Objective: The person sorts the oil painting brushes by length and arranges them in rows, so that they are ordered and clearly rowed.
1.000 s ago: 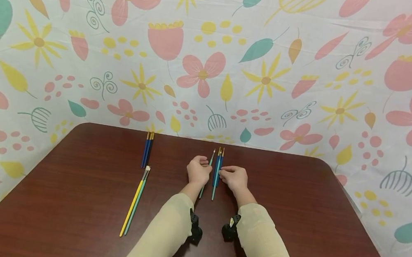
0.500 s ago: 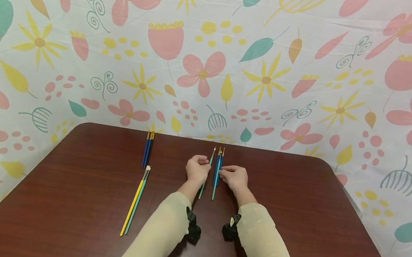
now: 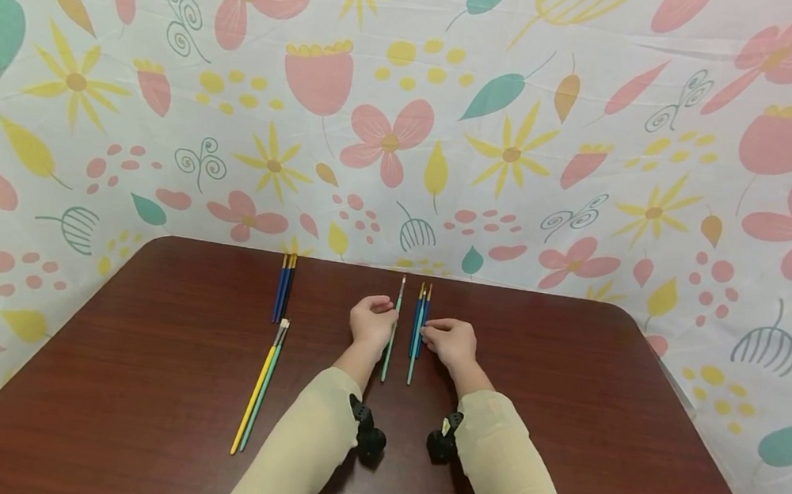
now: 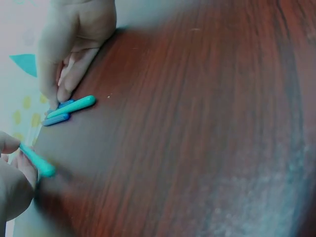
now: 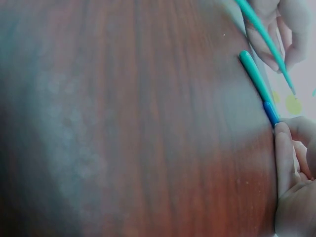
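Observation:
My left hand [image 3: 370, 321] pinches a green paintbrush [image 3: 388, 357] between thumb and finger. In the left wrist view, that brush's handle end [image 4: 43, 167] sticks out of the left hand. Just to the right, another green paintbrush [image 3: 412, 364] lies with two blue paintbrushes [image 3: 412, 332], bristles pointing away. My right hand [image 3: 453, 340] is beside this group. In the right wrist view, its thumb and fingertip pinch a blue paintbrush [image 5: 271, 113] in the group, while the green handle [image 5: 253, 74] extends past it.
On the left of the brown table [image 3: 551, 421], several dark blue paintbrushes [image 3: 282, 292] lie together near the back edge. Nearer me lie a yellow paintbrush [image 3: 252, 400] and a green paintbrush [image 3: 261, 397]. A flowered cloth [image 3: 386, 198] hangs behind the table.
My left hand has shifted slightly left, taking the upper part of its green paintbrush with it, so the brush stands straighter and farther from the group. My right hand has stayed put.

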A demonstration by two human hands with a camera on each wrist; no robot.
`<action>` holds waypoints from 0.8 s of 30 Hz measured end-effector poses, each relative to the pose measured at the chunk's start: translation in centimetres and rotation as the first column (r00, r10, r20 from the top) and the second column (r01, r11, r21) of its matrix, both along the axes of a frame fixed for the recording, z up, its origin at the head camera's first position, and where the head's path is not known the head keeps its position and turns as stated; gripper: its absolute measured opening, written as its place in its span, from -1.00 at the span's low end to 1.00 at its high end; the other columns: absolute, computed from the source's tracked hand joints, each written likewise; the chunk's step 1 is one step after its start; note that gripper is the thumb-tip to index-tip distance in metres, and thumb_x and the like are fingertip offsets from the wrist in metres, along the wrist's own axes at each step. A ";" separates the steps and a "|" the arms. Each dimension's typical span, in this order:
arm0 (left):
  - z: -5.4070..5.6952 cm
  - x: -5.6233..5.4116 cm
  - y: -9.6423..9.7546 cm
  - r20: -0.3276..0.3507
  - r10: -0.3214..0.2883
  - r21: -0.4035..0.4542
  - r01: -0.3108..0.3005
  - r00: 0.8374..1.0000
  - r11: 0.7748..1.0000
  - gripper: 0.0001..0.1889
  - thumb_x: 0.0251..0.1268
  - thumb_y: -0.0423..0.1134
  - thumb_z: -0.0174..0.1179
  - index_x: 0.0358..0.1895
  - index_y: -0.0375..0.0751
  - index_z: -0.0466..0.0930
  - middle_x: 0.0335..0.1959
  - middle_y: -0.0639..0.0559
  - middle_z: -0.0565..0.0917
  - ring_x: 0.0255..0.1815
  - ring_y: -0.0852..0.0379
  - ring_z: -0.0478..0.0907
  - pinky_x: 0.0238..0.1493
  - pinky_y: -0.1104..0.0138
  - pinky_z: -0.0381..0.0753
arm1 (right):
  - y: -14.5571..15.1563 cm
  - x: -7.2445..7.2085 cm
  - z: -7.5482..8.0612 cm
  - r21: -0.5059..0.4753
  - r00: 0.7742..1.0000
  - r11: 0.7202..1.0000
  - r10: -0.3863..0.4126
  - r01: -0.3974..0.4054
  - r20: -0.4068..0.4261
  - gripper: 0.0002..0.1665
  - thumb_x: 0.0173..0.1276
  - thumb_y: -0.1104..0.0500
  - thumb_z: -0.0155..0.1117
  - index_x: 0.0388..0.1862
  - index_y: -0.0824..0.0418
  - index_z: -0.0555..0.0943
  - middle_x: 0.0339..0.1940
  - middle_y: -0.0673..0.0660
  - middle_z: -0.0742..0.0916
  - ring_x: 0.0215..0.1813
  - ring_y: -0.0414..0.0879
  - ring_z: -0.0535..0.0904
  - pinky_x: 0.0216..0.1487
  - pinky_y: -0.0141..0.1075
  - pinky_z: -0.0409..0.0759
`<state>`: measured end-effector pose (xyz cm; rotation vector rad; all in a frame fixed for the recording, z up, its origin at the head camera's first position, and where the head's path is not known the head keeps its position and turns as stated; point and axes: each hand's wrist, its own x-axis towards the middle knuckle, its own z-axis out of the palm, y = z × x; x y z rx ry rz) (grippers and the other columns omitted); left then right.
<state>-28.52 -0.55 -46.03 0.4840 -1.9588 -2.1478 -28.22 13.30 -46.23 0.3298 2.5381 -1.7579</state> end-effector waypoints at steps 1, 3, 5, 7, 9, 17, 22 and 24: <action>0.0 0.0 -0.1 0.007 -0.002 0.009 0.002 1.000 1.000 -0.73 0.07 -0.49 0.25 -0.10 -0.38 0.62 -0.21 -0.19 0.67 -0.19 -0.02 0.62 -0.21 0.28 0.66 | 0.0 0.0 0.0 0.000 1.000 1.000 -0.002 0.002 0.001 -0.72 0.21 0.23 0.33 -0.13 0.34 0.69 -0.15 0.30 0.73 -0.35 -0.20 0.68 -0.23 -0.30 0.69; -0.1 0.0 -0.3 0.019 -0.010 0.043 0.009 1.000 0.999 -0.74 0.09 -0.49 0.24 -0.10 -0.39 0.61 -0.22 -0.19 0.67 -0.22 0.01 0.60 -0.23 0.28 0.67 | 0.0 0.0 -0.1 0.001 1.000 1.000 -0.004 0.004 0.000 -0.73 0.20 0.23 0.33 -0.13 0.34 0.70 -0.16 0.30 0.73 -0.36 -0.21 0.68 -0.24 -0.30 0.69; -0.2 0.0 -0.4 0.030 -0.018 0.077 0.016 0.999 0.997 -0.74 0.10 -0.48 0.24 -0.09 -0.41 0.61 -0.24 -0.18 0.66 -0.27 0.05 0.59 -0.25 0.28 0.67 | 0.0 0.0 -0.1 0.000 1.000 1.000 -0.006 0.006 0.000 -0.73 0.20 0.23 0.33 -0.14 0.34 0.70 -0.17 0.29 0.73 -0.36 -0.21 0.68 -0.25 -0.31 0.69; -0.2 -0.1 -0.5 0.037 -0.026 0.096 0.022 0.999 0.995 -0.73 0.10 -0.48 0.24 -0.09 -0.41 0.61 -0.26 -0.17 0.66 -0.33 0.08 0.58 -0.28 0.30 0.67 | 0.0 0.0 0.0 -0.003 1.000 1.000 -0.006 0.006 0.000 -0.73 0.20 0.24 0.33 -0.14 0.35 0.69 -0.17 0.30 0.73 -0.36 -0.21 0.68 -0.26 -0.31 0.69; -0.2 -0.1 -0.6 0.044 -0.033 0.105 0.028 0.999 0.994 -0.73 0.09 -0.48 0.24 -0.09 -0.40 0.61 -0.26 -0.18 0.67 -0.38 0.10 0.58 -0.30 0.31 0.67 | 0.0 0.0 0.0 -0.004 1.000 1.000 -0.003 0.003 -0.001 -0.73 0.20 0.24 0.33 -0.13 0.36 0.69 -0.17 0.30 0.73 -0.36 -0.20 0.68 -0.26 -0.31 0.69; -0.2 -0.2 -0.9 0.068 -0.059 0.096 0.052 0.996 0.994 -0.81 0.05 -0.43 0.27 -0.21 -0.30 0.65 -0.21 -0.17 0.69 -0.29 0.07 0.61 -0.27 0.31 0.66 | 0.0 0.0 0.1 0.001 1.000 1.000 -0.014 0.013 0.011 -0.73 0.19 0.23 0.34 -0.14 0.34 0.70 -0.15 0.30 0.72 -0.38 -0.22 0.67 -0.27 -0.32 0.69; -0.2 -0.1 -1.0 0.076 -0.084 0.093 0.077 0.994 0.993 -0.81 0.02 -0.43 0.29 -0.23 -0.27 0.63 -0.20 -0.16 0.68 -0.27 0.05 0.62 -0.27 0.32 0.66 | 0.0 0.0 0.1 0.011 1.000 1.000 -0.013 0.013 0.009 -0.72 0.19 0.22 0.35 -0.14 0.34 0.70 -0.13 0.30 0.72 -0.38 -0.23 0.67 -0.26 -0.31 0.69; -0.2 -0.1 -1.1 0.079 -0.103 0.086 0.097 0.991 0.992 -0.77 0.01 -0.42 0.28 -0.19 -0.28 0.63 -0.18 -0.15 0.69 -0.24 0.05 0.63 -0.27 0.32 0.65 | -0.1 0.0 0.1 0.015 1.000 1.000 -0.013 0.013 0.009 -0.72 0.20 0.21 0.35 -0.13 0.33 0.70 -0.13 0.30 0.72 -0.37 -0.22 0.67 -0.26 -0.31 0.69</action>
